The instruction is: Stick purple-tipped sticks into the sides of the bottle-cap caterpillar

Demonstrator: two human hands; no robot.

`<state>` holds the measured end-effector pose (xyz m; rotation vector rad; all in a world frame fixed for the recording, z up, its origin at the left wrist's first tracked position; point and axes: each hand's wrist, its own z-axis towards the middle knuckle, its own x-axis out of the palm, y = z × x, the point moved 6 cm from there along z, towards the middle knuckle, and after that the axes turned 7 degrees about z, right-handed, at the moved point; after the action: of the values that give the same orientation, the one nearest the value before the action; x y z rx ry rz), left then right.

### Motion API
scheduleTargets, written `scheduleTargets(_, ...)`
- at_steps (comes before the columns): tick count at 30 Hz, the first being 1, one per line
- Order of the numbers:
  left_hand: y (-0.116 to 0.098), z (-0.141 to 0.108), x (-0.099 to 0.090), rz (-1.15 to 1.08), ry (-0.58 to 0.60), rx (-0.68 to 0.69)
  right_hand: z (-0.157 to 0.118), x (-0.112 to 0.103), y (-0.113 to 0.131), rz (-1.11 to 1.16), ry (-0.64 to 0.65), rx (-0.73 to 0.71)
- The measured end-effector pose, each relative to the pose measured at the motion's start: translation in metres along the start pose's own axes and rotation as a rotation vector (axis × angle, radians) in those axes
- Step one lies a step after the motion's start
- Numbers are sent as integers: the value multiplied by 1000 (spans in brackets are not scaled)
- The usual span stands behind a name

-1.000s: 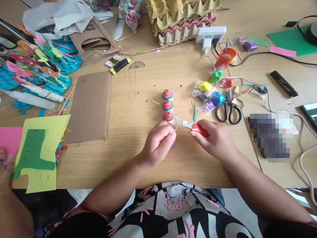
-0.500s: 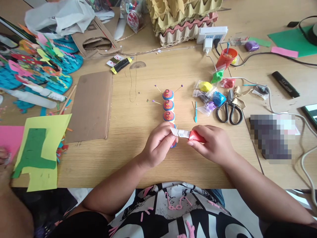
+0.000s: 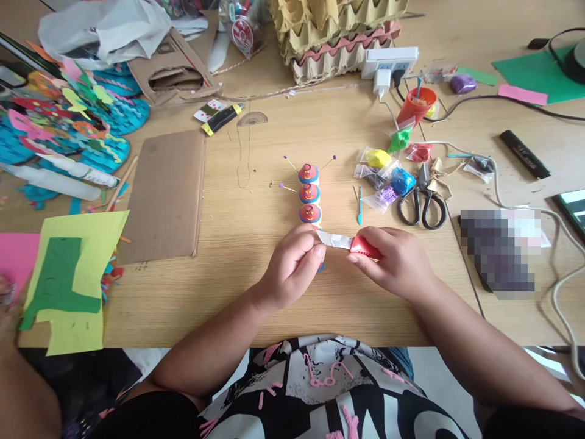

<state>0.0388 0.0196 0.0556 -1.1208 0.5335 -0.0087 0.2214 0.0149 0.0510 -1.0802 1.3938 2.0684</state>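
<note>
In the head view my right hand (image 3: 395,259) grips the red handle of a utility knife (image 3: 364,247), its blade pointing left. The blade tip meets the fingertips of my left hand (image 3: 295,265), which is closed in a pinch. Whatever that pinch holds is too small and hidden to make out. Just beyond my hands stands a row of rounded figures (image 3: 309,193) with red-and-blue tops and small faces. Thin sticks with purple balls (image 3: 328,162) rise from the far one. My left hand partly covers the near end of the row.
Black-handled scissors (image 3: 423,204), a blue modelling tool (image 3: 360,207) and bagged coloured clay (image 3: 378,158) lie to the right. A red cup (image 3: 416,107) stands behind them. Brown cardboard (image 3: 167,195) and yellow paper (image 3: 85,274) lie left. Another person's hand (image 3: 6,289) is at the left edge.
The blade has turned slightly and its tip sits a little further right at my left fingertips. Both hands stay nearly in place, holding as before. The whole view has shifted slightly.
</note>
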Motion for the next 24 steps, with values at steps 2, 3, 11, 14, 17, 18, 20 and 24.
scheduleTargets(2, 0, 0, -1, 24, -18, -3, 1, 1, -4, -16, 11, 37)
scheduleTargets(3, 1, 0, -2, 31, -30, -8, 1, 1, -7, -36, 8, 71)
scheduleTargets(11, 3, 1, -2, 50, -64, -24, -2, -2, -1, -38, -64, 3)
scheduleTargets(14, 4, 1, -1, 40, -52, -1, -2, 0, 6, -2, -33, -69)
scheduleTargets(17, 5, 0, 0, 38, -39, 10, -1, 2, 6, 3, -19, -66)
scheduleTargets(18, 5, 0, 0, 32, -33, 6, -1, 3, 5, 5, -11, -58)
scheduleTargets(20, 5, -1, 0, 3, -21, -7, -1, 3, 0, 2, -11, -8)
scheduleTargets(24, 5, -2, 2, -75, 10, -45, -1, -4, -14, 2, -89, 183)
